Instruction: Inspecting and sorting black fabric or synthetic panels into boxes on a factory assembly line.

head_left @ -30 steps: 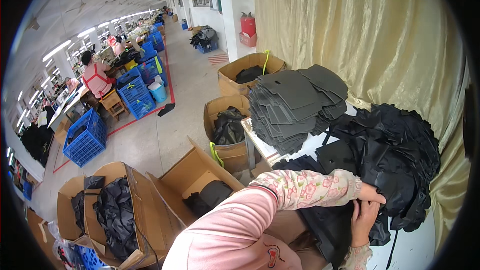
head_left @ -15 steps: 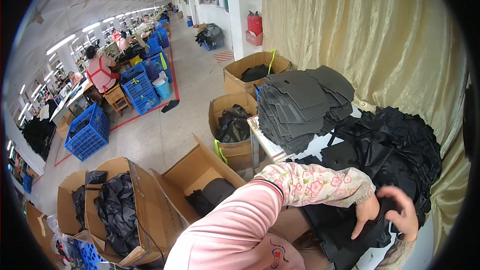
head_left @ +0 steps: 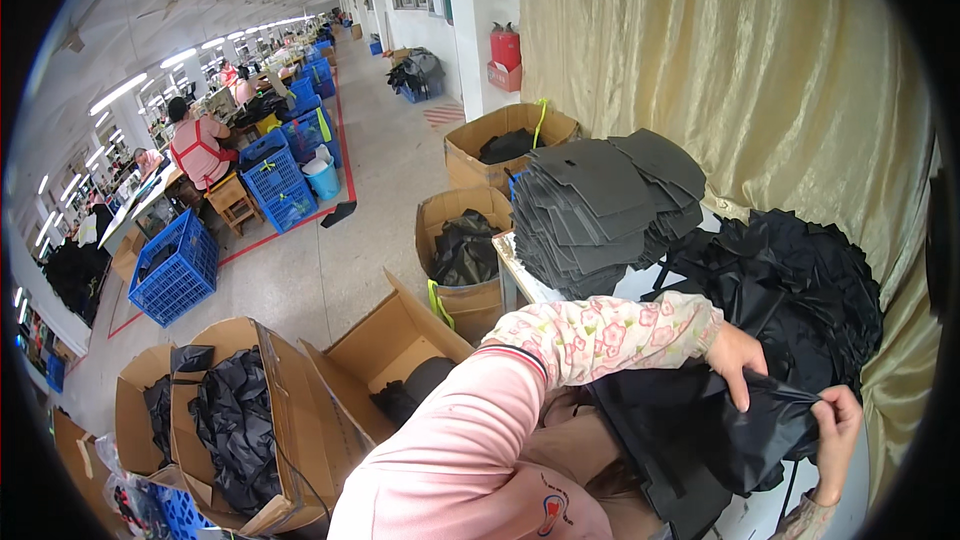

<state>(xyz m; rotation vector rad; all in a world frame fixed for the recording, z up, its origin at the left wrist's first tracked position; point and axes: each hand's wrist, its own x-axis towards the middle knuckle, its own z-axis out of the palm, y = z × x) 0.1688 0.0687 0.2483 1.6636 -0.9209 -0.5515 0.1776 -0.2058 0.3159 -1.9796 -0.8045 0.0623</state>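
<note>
A black fabric piece (head_left: 720, 430) is stretched between both my hands above the white table (head_left: 520, 275). My left hand (head_left: 738, 358), at the end of a floral sleeve, pinches its upper edge. My right hand (head_left: 835, 420) grips the fabric's right corner. Behind them a big heap of black fabric (head_left: 790, 290) lies against the curtain. A tall stack of flat dark grey cut pieces (head_left: 600, 210) stands on the table to the left of the heap.
Open cardboard boxes with black fabric stand on the floor: one (head_left: 465, 250) beside the table, one (head_left: 505, 145) behind it, others (head_left: 235, 420) at lower left. Blue crates (head_left: 175, 270) and seated workers (head_left: 200, 145) line the aisle. A beige curtain (head_left: 720, 70) hangs behind the table.
My hands left the heap and pulled a black piece toward me. My right hand went from open to gripping its corner, and the piece now hangs spread between both hands.
</note>
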